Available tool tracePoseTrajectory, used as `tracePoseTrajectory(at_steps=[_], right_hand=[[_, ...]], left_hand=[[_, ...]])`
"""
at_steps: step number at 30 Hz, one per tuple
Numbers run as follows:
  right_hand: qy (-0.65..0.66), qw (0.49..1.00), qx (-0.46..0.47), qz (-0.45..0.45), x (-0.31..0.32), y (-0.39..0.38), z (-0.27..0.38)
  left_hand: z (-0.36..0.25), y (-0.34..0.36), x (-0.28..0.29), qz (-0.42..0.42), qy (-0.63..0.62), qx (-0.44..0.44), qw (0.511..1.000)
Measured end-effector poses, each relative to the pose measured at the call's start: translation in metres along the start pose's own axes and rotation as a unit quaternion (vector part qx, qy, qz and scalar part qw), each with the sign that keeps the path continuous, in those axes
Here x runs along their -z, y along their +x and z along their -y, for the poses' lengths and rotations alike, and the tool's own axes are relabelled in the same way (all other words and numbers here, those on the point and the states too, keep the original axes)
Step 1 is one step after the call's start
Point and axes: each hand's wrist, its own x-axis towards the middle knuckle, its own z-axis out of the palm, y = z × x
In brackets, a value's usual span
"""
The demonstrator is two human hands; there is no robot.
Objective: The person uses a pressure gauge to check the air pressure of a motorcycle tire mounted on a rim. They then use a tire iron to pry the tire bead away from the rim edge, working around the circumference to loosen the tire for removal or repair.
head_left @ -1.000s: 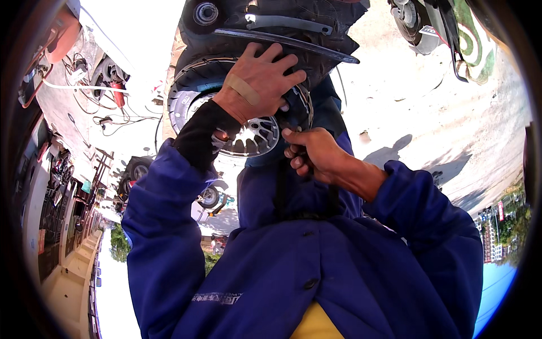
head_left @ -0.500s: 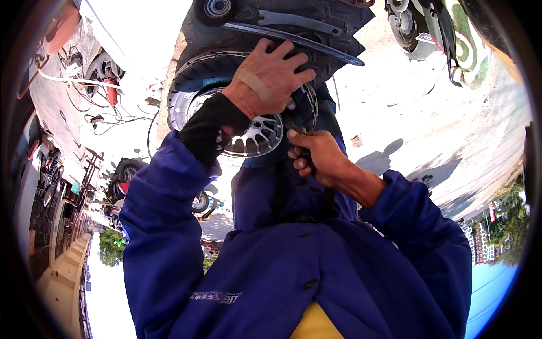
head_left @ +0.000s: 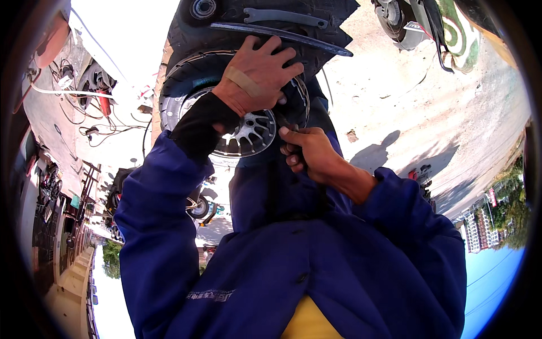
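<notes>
A small black tyre (head_left: 179,76) with a silver spoked rim (head_left: 254,141) lies in front of my body. My left hand (head_left: 255,78), a tan plaster on its back, presses flat on the tyre with its fingers spread. Close to the tyre's right side, my right hand (head_left: 310,151) has its fingers curled, thumb and forefinger pinched at a small dark piece beside the rim. Most of that piece is hidden, so its kind cannot be told. Just beyond my left fingertips lies a long flat metal bar (head_left: 282,39).
A grey flat wrench (head_left: 285,17) and a round black wheel-like part (head_left: 203,8) rest on the dark treaded surface beyond the bar. Cables and a red tool (head_left: 104,103) lie on the left ground. A parked vehicle's wheel (head_left: 400,28) stands far right.
The whole view has shifted a little, so things sit slightly further left and up. Both hands keep nearly the same places at the wheel, with no visible change of grip.
</notes>
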Motion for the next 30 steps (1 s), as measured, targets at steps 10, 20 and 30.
tracePoseTrajectory(at_steps=[10, 20, 30], right_hand=[[0.004, 1.000, 0.026, -0.014, -0.006, 0.000, -0.008], [0.031, 0.999, 0.042, 0.015, -0.003, 0.004, -0.017], [0.011, 0.997, 0.073, 0.009, -0.002, 0.007, -0.026]], left_hand=[[0.002, 0.001, 0.000, 0.008, 0.020, -0.016, 1.000], [0.001, 0.002, 0.001, 0.032, 0.025, -0.015, 0.999], [0.002, 0.004, 0.001, 0.034, 0.031, -0.030, 0.998]])
